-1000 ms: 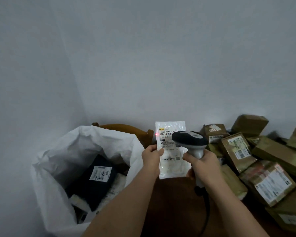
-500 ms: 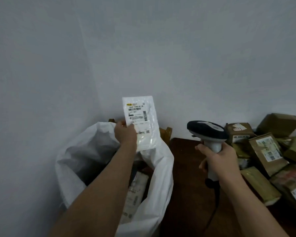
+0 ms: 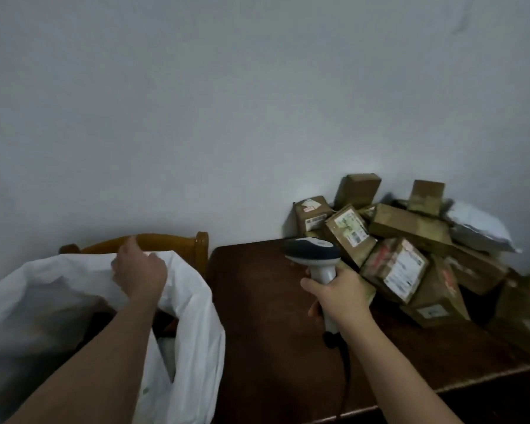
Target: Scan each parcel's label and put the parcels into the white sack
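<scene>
The left hand (image 3: 140, 272) is hovering over the white sack (image 3: 193, 304), seemingly loose and empty; the right hand (image 3: 338, 296) is gripping the scanner (image 3: 312, 255) beside the parcels (image 3: 395, 267).

Dim corner, bare walls

A plain pale grey wall (image 3: 257, 102) fills the upper frame in flat, dull light. A dark brown wooden table (image 3: 266, 316) spreads across the lower right; at lower centre-left, a chair's orange-brown curved back (image 3: 172, 244) rises beside it

The white flat parcel is gone from the left hand (image 3: 138, 270), which now hangs with loose fingers over the white sack (image 3: 193, 301) at lower left, holding nothing visible.
</scene>
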